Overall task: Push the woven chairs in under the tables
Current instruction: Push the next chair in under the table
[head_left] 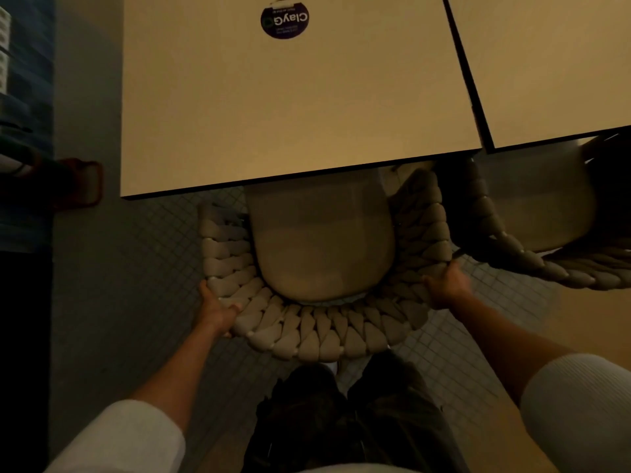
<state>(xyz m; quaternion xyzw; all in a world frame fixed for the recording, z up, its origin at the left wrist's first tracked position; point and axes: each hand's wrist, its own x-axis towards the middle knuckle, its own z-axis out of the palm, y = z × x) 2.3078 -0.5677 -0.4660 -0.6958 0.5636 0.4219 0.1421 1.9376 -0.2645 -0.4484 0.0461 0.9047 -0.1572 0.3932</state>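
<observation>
My woven chair (317,322) with its thick braided beige back and pale seat cushion is sitting upright, front tucked under the left tan tabletop (273,107), while a second woven chair (532,254) is sitting partly under the right tabletop (553,63).

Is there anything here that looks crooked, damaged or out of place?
Nothing looks damaged or spilled. The woven chair, held by the left hand and right hand, sits slightly turned against the table edge, and most of its seat is not yet under it.
</observation>
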